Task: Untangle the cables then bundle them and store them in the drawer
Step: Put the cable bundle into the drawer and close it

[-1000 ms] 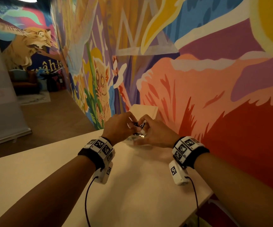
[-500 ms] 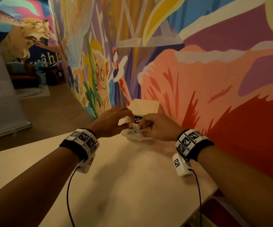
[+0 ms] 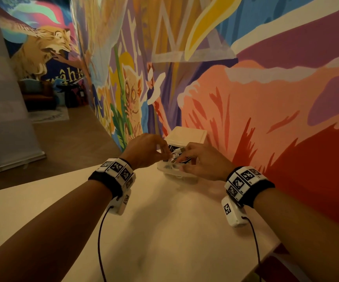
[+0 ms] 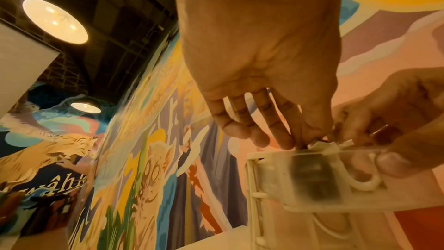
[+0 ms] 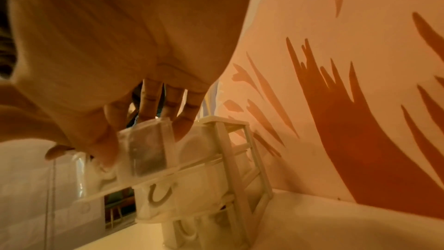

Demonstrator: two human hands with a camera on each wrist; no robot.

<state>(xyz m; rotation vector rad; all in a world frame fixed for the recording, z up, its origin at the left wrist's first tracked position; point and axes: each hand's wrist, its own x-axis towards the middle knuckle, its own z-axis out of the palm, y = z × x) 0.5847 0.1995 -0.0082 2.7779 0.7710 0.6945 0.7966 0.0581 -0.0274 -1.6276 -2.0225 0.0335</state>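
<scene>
Left-hand fingers (image 4: 281, 134) are curled down into the top of the pulled-out translucent drawer (image 4: 319, 176), pinching at the cable bundle (image 3: 175, 156), which shows as black and white strands just at centre frame in the head view. The right hand (image 3: 202, 160) has its thumb pressed on the drawer's front and its other fingers hooked over the rim, so it grips the drawer itself; whether it also holds a cable I cannot tell. The left hand (image 3: 146, 152) sits just beside it, the two nearly touching over the drawer. The drawer belongs to a small white drawer unit (image 5: 230, 163) standing on the pale table (image 3: 164, 231), close against the painted wall.

To my eye the storing step is under way. Doing it well means keeping the drawer steady with the right hand while the left tucks every loop below the rim, so that nothing snags when it slides shut
</scene>
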